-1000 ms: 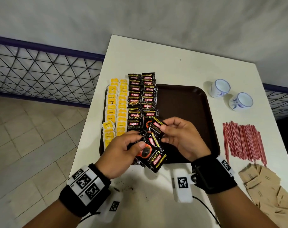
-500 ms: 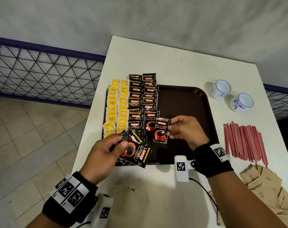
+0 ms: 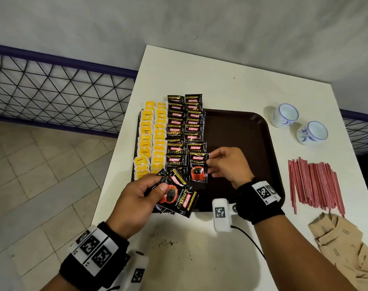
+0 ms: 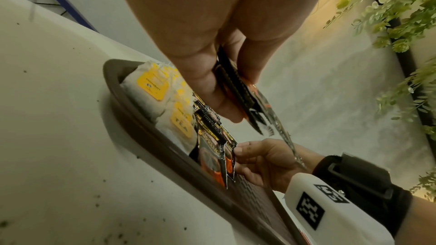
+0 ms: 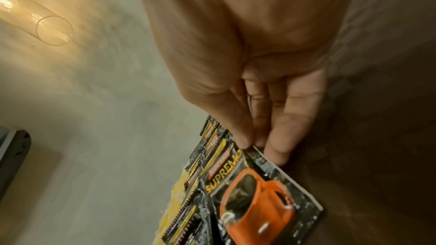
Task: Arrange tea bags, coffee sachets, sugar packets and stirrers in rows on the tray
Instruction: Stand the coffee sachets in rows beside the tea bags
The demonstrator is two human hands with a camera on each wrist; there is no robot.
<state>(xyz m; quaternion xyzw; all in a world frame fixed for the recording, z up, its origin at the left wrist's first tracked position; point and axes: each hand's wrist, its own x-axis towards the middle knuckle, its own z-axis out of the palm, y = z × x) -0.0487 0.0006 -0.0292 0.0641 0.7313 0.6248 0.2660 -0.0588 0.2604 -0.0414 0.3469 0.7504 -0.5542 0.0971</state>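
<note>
Sachet (image 3: 197, 167) going down, pinched by right hand (image 3: 227, 164) at coffee row's near end.
Left hand (image 3: 137, 198) gripping spare stack (image 3: 176, 196); next, release flat, draw another.

Tray (image 3: 242, 131) right half is bare — room for my hands there. Left half is blocked by tea bag rows (image 3: 152, 139) and coffee sachet rows (image 3: 185, 127). Off-tray right: cups (image 3: 285, 115), stirrers (image 3: 314, 183), sugar packets (image 3: 345, 246) — crowded.

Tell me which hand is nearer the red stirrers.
Right. The right hand is over the tray, closer to the red stirrers; the left hand is across the tray, holding coffee sachets.
</note>
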